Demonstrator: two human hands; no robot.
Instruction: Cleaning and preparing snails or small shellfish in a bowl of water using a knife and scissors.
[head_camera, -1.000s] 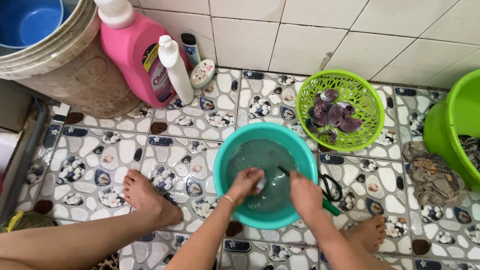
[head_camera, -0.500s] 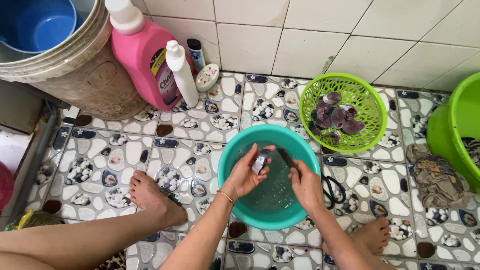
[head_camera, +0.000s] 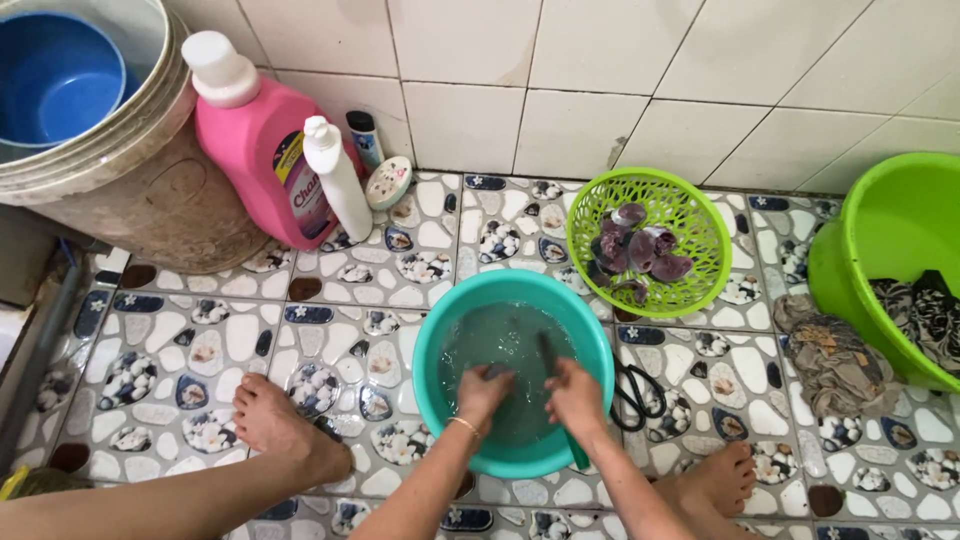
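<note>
A teal basin (head_camera: 430, 340) of water stands on the tiled floor in front of me. Both my hands are down in the water. My left hand (head_camera: 484, 392) is closed around a small grey piece of fish (head_camera: 497, 372), mostly hidden by the fingers. My right hand (head_camera: 576, 396) grips a knife (head_camera: 546, 356) with a dark blade and a green handle, the blade pointing away from me, close to the fish piece. Just behind the basin on the right, a green plastic colander (head_camera: 700, 215) holds several dark purple-grey fish pieces (head_camera: 640, 250).
Black scissors (head_camera: 632, 392) lie right of the basin. A green bucket (head_camera: 860, 250) with cloth and a crumpled rag (head_camera: 835, 355) sit far right. A pink bottle (head_camera: 262, 150), white bottle (head_camera: 338, 180) and beige tub (head_camera: 130, 190) stand at back left. My bare feet (head_camera: 280, 420) flank the basin.
My left hand had lifted the fish piece above the water; it is now lowered back in. The right hand with the knife dropped into the basin too. The view shifted slightly right.
</note>
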